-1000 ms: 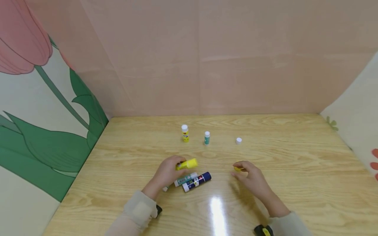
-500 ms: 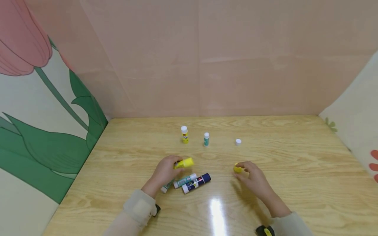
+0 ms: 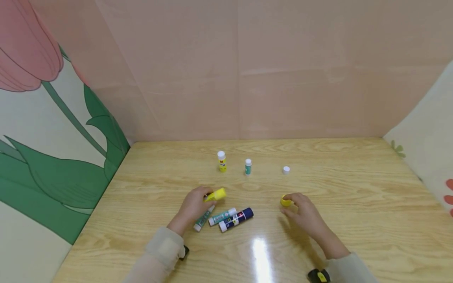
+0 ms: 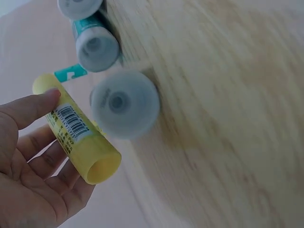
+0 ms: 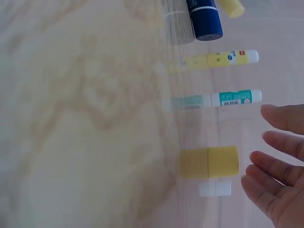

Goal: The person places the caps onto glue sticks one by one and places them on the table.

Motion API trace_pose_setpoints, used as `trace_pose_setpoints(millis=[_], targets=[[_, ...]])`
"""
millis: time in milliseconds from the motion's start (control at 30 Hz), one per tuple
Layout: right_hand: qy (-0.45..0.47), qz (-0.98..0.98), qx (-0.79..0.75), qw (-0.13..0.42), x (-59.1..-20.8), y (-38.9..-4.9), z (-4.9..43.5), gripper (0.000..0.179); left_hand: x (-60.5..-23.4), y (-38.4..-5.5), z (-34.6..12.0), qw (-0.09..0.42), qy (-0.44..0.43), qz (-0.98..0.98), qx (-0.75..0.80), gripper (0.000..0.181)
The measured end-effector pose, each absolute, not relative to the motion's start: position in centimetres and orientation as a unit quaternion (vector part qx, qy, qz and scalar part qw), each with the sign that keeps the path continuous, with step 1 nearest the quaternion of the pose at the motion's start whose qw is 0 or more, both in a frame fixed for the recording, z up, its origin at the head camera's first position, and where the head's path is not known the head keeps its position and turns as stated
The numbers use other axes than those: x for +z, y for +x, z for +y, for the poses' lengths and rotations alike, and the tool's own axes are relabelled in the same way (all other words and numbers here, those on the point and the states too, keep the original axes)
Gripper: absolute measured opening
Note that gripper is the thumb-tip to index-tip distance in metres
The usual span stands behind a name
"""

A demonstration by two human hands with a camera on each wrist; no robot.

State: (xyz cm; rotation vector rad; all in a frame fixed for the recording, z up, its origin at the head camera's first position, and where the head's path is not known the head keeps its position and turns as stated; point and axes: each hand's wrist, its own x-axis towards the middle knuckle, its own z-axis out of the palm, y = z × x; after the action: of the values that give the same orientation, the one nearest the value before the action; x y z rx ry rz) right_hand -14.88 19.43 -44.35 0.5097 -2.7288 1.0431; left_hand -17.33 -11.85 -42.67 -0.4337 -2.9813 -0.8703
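Note:
My left hand (image 3: 194, 204) grips a yellow glue stick (image 4: 78, 128) between thumb and fingers, tilted above the glue sticks lying on the table. A barcode label and a round hollow end show on it in the left wrist view. To the right, a small yellow cap (image 5: 223, 161) stands on the table. Beside it is my right hand (image 3: 302, 214); in the right wrist view its fingers are spread loosely, just apart from the cap. Two teal glue sticks (image 3: 222, 216) and a dark blue one (image 3: 236, 219) lie below the left hand.
Farther back stand a yellow glue stick with a white cap (image 3: 221, 161), a small teal glue stick (image 3: 248, 167) and a small white cap (image 3: 286, 169). A pinkish backdrop (image 3: 237, 98) rises behind the wooden table (image 3: 354, 188).
The right hand has let go of the yellow cap, which now stands on the table. My left hand has shifted a little left with the yellow glue stick, uncovering a teal one.

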Motion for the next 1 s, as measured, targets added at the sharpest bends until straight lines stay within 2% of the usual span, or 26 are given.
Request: trace_pose_setpoints(millis=[133,567,1000], targets=[[0.169,-0.919,0.349,0.076,-44.2,-15.0,19.5,0.029,-42.7,-17.3,-12.3,0.003,-0.134,-0.953,-0.271,0.029],[0.157,-0.922,0.348,0.071,-44.0,-15.1,19.5,0.031,-42.5,-17.3,-12.8,-0.043,-0.072,-0.963,-0.257,0.035],[0.166,-0.930,0.323,0.065,-44.7,-15.6,19.7,0.035,-43.2,-17.2,-13.4,-0.022,-0.073,-0.970,-0.231,0.027]])
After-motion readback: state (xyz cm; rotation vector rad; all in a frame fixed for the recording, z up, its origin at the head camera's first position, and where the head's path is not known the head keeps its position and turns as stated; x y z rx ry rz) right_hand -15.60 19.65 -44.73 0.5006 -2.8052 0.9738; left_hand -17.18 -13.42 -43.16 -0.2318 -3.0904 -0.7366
